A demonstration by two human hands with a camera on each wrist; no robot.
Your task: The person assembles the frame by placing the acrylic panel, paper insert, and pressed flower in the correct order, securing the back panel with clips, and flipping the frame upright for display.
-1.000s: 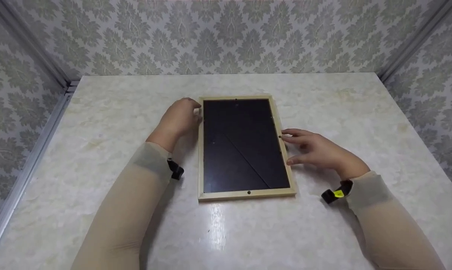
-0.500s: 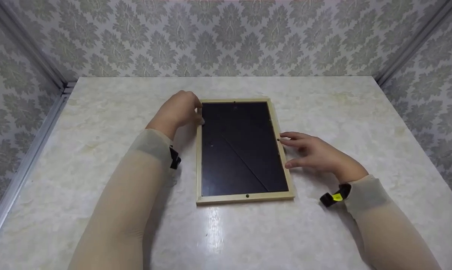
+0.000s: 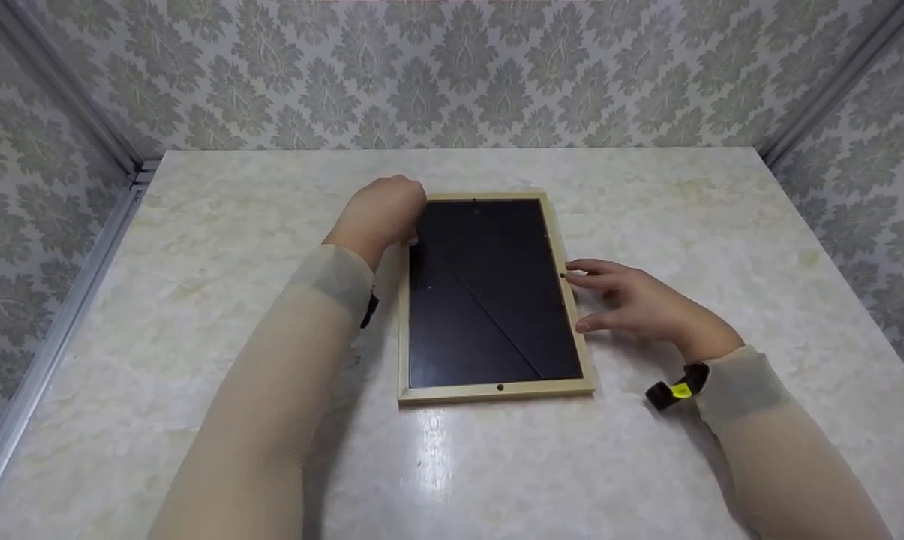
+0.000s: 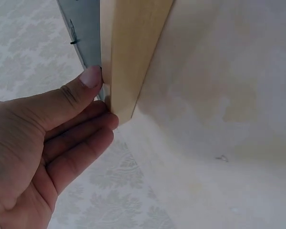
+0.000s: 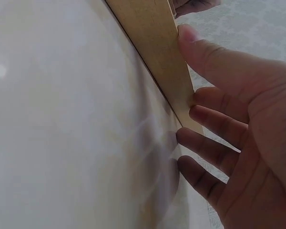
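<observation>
A picture frame (image 3: 452, 394) of pale wood lies back side up on the table, its black backing board (image 3: 474, 330) showing a diagonal line. My left hand (image 3: 382, 214) is bent over the far left corner and holds the frame's edge. In the left wrist view its thumb (image 4: 90, 76) lies against the inner side of the wooden edge (image 4: 131, 52), while other fingers are near the outer corner; the index fingertip is hidden. My right hand (image 3: 639, 304) rests its loosely extended fingers and thumb against the right side of the frame, at the wooden edge (image 5: 157, 52).
The pale marbled table (image 3: 196, 337) extends around the frame on all sides. Patterned wallpaper (image 3: 452, 75) rises behind it and at both sides. A metal rail (image 3: 54, 337) runs along the left edge.
My left hand has moved up and to the right, from beside the frame's left edge to over its far left corner. The right hand and the frame have stayed in place.
</observation>
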